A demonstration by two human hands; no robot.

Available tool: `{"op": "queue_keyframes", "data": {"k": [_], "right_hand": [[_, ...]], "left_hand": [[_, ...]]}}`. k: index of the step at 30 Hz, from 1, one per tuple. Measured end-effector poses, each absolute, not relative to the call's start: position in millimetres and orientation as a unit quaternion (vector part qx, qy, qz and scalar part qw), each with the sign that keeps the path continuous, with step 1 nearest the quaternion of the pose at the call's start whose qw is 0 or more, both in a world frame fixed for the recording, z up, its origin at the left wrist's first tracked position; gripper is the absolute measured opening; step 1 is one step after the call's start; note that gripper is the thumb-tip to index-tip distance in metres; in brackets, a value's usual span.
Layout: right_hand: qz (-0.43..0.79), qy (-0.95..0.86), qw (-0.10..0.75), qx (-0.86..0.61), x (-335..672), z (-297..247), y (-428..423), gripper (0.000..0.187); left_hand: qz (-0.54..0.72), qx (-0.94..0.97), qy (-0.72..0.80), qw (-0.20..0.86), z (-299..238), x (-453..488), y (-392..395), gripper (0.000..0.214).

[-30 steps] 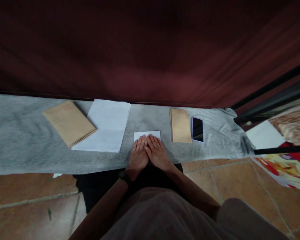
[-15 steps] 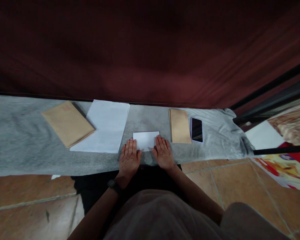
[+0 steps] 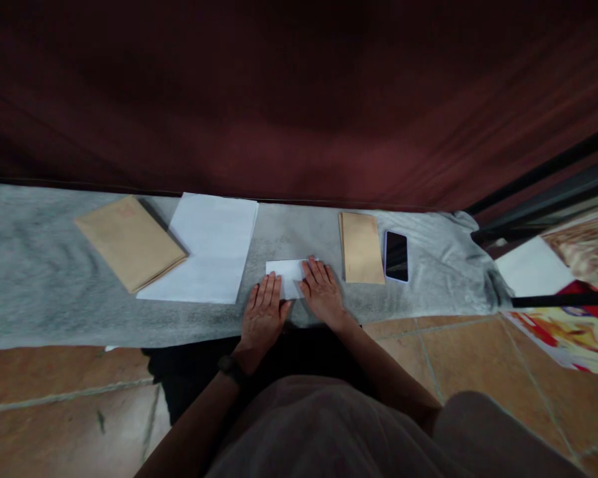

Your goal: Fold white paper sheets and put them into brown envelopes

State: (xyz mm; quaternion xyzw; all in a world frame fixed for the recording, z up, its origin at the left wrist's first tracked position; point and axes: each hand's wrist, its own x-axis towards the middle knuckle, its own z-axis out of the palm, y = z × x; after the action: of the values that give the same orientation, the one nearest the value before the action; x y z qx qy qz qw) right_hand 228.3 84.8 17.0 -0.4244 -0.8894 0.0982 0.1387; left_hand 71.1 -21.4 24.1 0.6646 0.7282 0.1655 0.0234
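A phone (image 3: 397, 256) lies on grey cloth (image 3: 40, 265) above tiled floor (image 3: 463, 352).

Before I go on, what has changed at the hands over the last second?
The left hand has moved left and the right hand right, parting from side by side and baring the middle of the small white paper. Nothing has been picked up. The large white sheets, left brown envelopes, right brown envelopes and phone stayed put.

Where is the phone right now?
In the head view, the phone lies on the gray cloth, right of the person's right hand, with the smaller-looking brown paper stack between them.
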Motion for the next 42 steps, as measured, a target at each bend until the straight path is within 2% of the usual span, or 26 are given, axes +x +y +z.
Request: {"op": "queue_keyframes", "data": {"k": [10, 16, 20, 27, 37, 42], "right_hand": [[0.083, -0.864, 0.135, -0.479, 238.4, 20.0, 92.8, 0.057], [0.104, -0.907, 0.095, -0.397, 238.2, 26.7, 68.7, 0.056], [0.099, -0.906, 0.093, -0.402, 242.3, 26.9, 64.0, 0.056], [0.124, -0.894, 0.106, -0.416, 243.0, 37.6, 93.7, 0.042], [0.119, -0.891, 0.071, -0.432, 211.8, 47.1, 136.0, 0.044], [0.185, -0.881, 0.06, -0.431, 208.5, 62.2, 148.9, 0.029]], "left_hand": [[0.179, 0.641, 0.746, 0.028, 30.4, 72.3, -22.6, 0.061], [0.17, 0.668, 0.721, 0.066, 32.9, 91.9, 9.3, 0.058], [0.167, 0.669, 0.72, 0.072, 24.5, 88.9, 17.1, 0.06], [0.189, 0.641, 0.743, 0.033, 18.7, 64.4, 8.3, 0.062], [0.199, 0.639, 0.743, 0.034, 23.9, 63.1, 7.5, 0.064], [0.251, 0.621, 0.741, 0.048, 21.2, 58.5, 5.1, 0.068]]}}
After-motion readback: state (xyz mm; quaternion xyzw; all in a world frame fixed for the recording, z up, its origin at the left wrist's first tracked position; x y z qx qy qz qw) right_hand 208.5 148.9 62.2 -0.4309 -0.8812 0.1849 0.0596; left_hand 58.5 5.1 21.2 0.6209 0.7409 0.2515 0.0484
